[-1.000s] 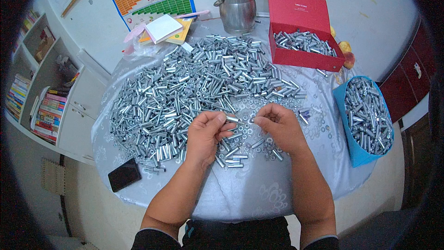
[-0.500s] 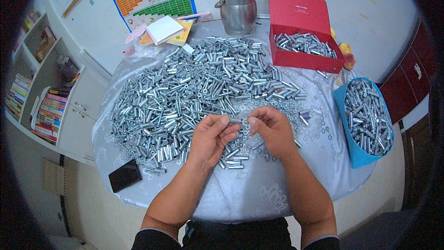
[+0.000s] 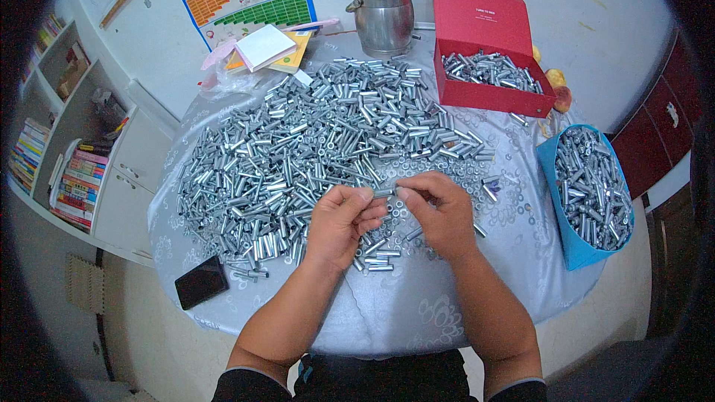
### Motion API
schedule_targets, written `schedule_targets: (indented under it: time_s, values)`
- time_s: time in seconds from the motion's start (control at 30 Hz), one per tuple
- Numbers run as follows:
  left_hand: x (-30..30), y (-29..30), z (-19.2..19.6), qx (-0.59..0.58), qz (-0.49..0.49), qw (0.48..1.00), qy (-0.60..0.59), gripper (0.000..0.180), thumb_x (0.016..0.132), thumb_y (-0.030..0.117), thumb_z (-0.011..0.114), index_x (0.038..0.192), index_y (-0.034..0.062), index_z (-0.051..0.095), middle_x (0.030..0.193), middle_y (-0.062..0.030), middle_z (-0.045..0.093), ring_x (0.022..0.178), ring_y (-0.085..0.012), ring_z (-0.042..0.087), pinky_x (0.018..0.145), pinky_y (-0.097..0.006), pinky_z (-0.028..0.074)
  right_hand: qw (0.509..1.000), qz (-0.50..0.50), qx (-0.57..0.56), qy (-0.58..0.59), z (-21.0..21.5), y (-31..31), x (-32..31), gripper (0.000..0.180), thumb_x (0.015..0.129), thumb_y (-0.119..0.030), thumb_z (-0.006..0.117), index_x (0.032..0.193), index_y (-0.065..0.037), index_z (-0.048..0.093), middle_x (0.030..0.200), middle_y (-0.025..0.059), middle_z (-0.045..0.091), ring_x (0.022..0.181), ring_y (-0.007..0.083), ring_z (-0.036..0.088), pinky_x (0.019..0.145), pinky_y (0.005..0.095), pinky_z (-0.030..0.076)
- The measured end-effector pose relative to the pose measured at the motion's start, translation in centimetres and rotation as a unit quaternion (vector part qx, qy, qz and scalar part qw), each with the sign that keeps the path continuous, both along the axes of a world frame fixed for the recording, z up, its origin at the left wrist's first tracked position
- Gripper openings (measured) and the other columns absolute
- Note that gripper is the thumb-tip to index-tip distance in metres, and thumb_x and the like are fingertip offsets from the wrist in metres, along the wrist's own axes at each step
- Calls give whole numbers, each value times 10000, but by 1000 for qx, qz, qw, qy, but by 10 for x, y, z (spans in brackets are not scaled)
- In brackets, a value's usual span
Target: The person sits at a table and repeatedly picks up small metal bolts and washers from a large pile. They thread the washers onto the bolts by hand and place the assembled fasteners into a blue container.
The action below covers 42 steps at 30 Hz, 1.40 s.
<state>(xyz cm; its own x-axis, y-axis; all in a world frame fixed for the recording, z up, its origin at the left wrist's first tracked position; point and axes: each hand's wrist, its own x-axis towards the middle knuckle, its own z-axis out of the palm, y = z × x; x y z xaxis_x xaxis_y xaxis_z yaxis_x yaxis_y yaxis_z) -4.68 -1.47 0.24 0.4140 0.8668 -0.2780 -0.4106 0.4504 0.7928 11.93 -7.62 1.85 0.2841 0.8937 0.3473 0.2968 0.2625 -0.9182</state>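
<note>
A short silver metal sleeve (image 3: 383, 193) lies crosswise between my two hands, above the pile's near edge. My left hand (image 3: 337, 229) pinches its left end between thumb and index finger, the other fingers curled beneath. At the sleeve's right end, the thumb and index finger of my right hand (image 3: 442, 214) are closed. Whether a small nut or washer sits between those fingertips is hidden. Just beyond spreads a large pile of metal sleeves and bolts (image 3: 298, 141). Loose washers (image 3: 521, 208) lie scattered right of my right hand.
An open red box (image 3: 495, 100) of metal parts stands at the back right, with a full blue bin (image 3: 570, 242) nearer at the right. A steel canister (image 3: 383, 18) and notebooks (image 3: 266, 48) are at the back. A black phone (image 3: 201, 284) lies front left.
My right fingertips have moved slightly left and closed at the sleeve's right end, covering the small part seen there before. My left hand stays almost in place.
</note>
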Motion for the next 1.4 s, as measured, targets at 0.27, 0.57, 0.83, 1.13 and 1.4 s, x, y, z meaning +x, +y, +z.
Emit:
schedule_targets:
  time_s: [0.27,0.57,0.83,1.13,1.4]
  values:
    - [-1,0,-1,-3,15,1000,-21,74,914,109,612,886,54,572,804,-108,670,644,-163,660,566,-258,560,995,41,-80,-41,-1,2,18,164,834,-145,689,956,-36,705,861,93,652,735,158,610,676,281,479]
    - [-2,2,-3,16,11,999,-37,62,905,77,609,942,32,586,908,-159,679,739,-196,690,634,-289,592,916,45,-181,-355,-12,-4,47,140,795,-155,628,880,-77,708,903,138,652,880,332,626,793,426,500]
    - [-2,2,-5,17,-5,999,-32,70,908,77,607,941,21,581,904,-161,674,744,-201,689,647,-308,598,906,29,-214,-363,-12,-3,44,135,835,-145,608,914,-56,673,895,135,653,830,298,634,750,402,507]
    - [1,-2,-5,24,-48,998,-17,80,909,83,608,937,12,584,883,-176,685,732,-211,699,621,-298,601,970,89,-121,192,-6,2,28,103,906,-102,606,927,-1,608,785,39,627,648,103,566,601,247,476]
    - [0,-2,-4,29,-61,997,-21,99,914,95,606,960,11,578,884,-172,686,731,-210,700,623,-294,601,956,83,-138,246,-7,2,25,121,907,-108,611,942,8,611,802,52,640,643,110,577,594,254,484]
